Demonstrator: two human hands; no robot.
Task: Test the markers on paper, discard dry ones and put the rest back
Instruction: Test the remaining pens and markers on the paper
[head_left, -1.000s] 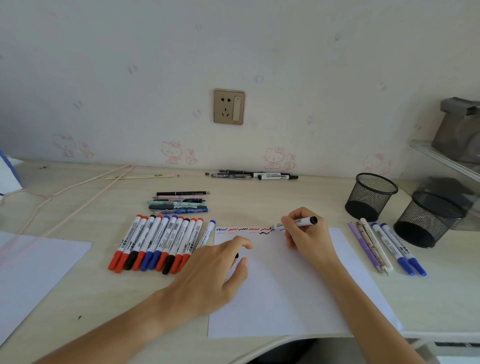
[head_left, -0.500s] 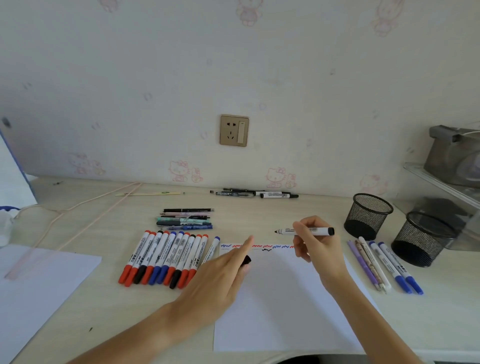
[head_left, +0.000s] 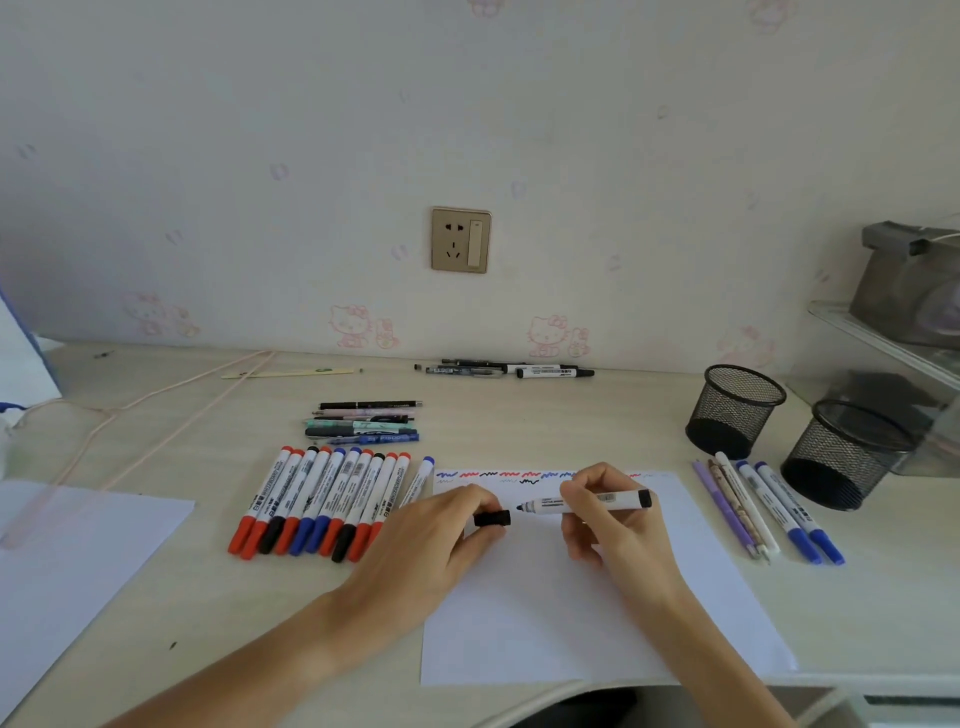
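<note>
My right hand (head_left: 610, 525) grips an uncapped white marker with a black end (head_left: 587, 502), held level above the white paper (head_left: 545, 623), tip pointing left. My left hand (head_left: 441, 540) pinches the marker's black cap (head_left: 492, 518) a short gap from the tip. Coloured squiggles (head_left: 498, 475) run along the paper's top edge. A row of several red, blue and black capped markers (head_left: 322, 501) lies left of the paper. Two empty black mesh cups (head_left: 732, 410) (head_left: 844, 454) stand at the right.
Several pens and blue-capped markers (head_left: 769, 512) lie right of the paper, before the cups. More pens (head_left: 363, 423) lie behind the marker row, and a few markers (head_left: 509, 370) by the wall. Another white sheet (head_left: 78, 561) and a pink cord (head_left: 156, 405) are at the left.
My right hand lifted the marker off the paper's top edge and turned it level. My left hand picked up the black cap and brought it close to the tip.
</note>
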